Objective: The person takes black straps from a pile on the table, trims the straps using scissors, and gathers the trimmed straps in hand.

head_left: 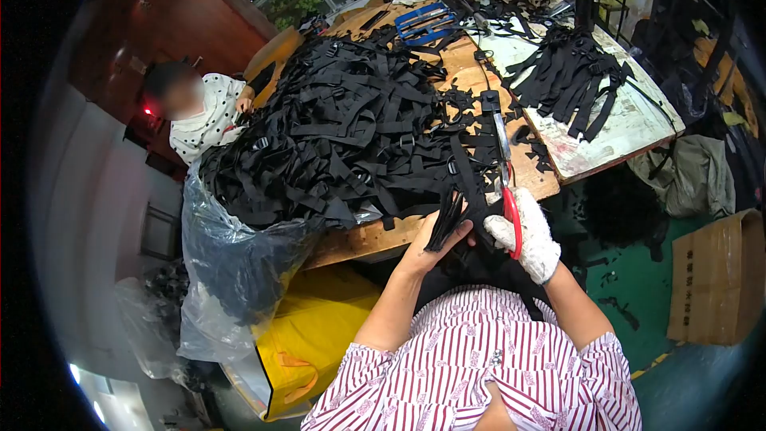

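Note:
My left hand [431, 241], bare, is closed around a bundle of black webbing straps [448, 223] at the table's front edge. On my right hand [533, 241] is a white knit glove, and its fingers grip the red handles of a pair of scissors [511, 211]. The scissors' long blades point away from me over the wooden table [547, 183]. A large heap of black straps [343, 120], some with buckles, lies just beyond my left hand. The lower ends of the held straps are hidden near my lap.
Another person [199, 112] sits at the far left behind the heap. A white board [574, 156] at right bears more straps and a dark flask [586, 1]. A blue rack [425, 22] lies at the back. Below are a yellow bag [327, 311], plastic bag [231, 255] and cardboard box [714, 279].

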`<state>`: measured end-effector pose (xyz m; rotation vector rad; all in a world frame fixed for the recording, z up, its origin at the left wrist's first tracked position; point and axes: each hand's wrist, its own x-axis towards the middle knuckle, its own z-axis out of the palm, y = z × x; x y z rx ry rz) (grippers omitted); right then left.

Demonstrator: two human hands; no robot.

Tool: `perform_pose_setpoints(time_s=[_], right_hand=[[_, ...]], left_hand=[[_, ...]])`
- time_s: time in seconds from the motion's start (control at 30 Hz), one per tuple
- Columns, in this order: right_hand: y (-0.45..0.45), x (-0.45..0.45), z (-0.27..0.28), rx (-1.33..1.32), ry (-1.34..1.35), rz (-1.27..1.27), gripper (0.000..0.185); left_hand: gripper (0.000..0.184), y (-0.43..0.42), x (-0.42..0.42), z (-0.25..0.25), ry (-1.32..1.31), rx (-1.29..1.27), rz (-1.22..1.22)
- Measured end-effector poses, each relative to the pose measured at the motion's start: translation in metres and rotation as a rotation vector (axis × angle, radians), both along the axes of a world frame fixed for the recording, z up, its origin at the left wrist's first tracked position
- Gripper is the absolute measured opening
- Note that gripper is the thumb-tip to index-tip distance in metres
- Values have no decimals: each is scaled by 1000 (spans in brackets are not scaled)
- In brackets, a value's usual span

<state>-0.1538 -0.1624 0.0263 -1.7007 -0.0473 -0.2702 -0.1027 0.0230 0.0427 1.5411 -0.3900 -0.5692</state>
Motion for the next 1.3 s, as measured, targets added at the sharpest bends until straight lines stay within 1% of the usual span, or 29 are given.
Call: perform_pose_setpoints(time_s=[0.03,0.1,0.13,0.17,0.23,0.27,0.3,0.37,0.4,0.43,0.5,0.53,0.67,0.77,0.87,0.97,1.07,1.23,1.3], right_hand=[[2,-1,2,-12,16,-17,36],[1,-4,4,-33,35,-34,36],[1,-4,2,-20,50,-35,36],[1,-4,1,-6,65,-36,36],[3,-6,10,2,78,-33,37],[3,-9,19,134,133,-9,37],[5,-10,26,266,188,17,37],[8,-7,28,214,143,-4,37],[10,-5,28,169,97,-32,37],[15,-4,26,335,171,-28,35],[17,-5,25,390,168,-31,36],[16,-5,27,381,260,-28,39],[15,-9,21,342,326,-33,38],[17,-9,16,308,380,-49,37],[22,-11,25,306,391,-52,35],[24,-11,24,252,416,-95,30],[24,-11,27,239,441,-59,28],[24,-11,16,233,452,-54,29],[23,-11,9,229,440,-47,31]], left_hand=[[27,-2,-2,2,0,-6,0],[29,-6,-4,8,-493,127,25],[30,-1,7,-4,-749,229,-31],[30,-1,7,-8,-747,224,-27],[33,-6,3,-2,-858,135,84],[23,-1,-7,5,-459,94,56],[23,-1,-10,5,-460,90,64],[23,-1,-13,5,-186,49,120],[27,-2,-13,7,-50,-112,50],[27,0,-12,10,-55,-116,60],[31,6,-10,13,118,-153,221],[33,9,-6,12,137,-190,287],[25,29,4,19,144,-293,365],[20,36,5,20,234,-388,417],[18,43,10,4,278,-442,434],[16,48,11,0,306,-462,431],[16,50,11,-1,303,-458,438],[17,53,13,-3,292,-438,490],[18,54,13,1,326,-409,489]])
